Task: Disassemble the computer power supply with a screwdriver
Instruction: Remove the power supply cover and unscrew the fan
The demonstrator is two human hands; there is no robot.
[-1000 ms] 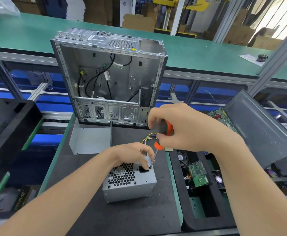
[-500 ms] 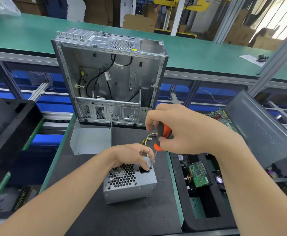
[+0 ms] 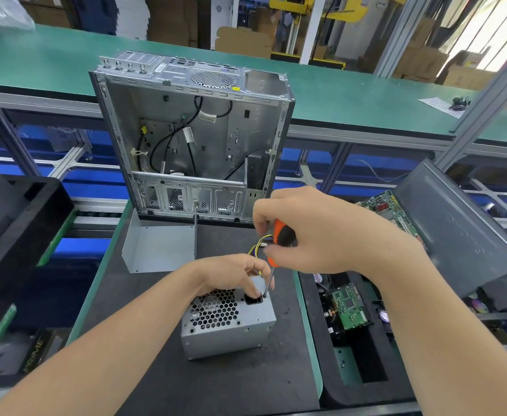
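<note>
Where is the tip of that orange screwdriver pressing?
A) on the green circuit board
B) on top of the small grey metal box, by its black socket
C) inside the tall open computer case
B: the screwdriver in the right hand has its tip on top of the grey metal box, right beside the black socket.

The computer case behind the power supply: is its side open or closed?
Open. The computer case stands with no panel on the side facing the camera; its cables show inside.
</note>
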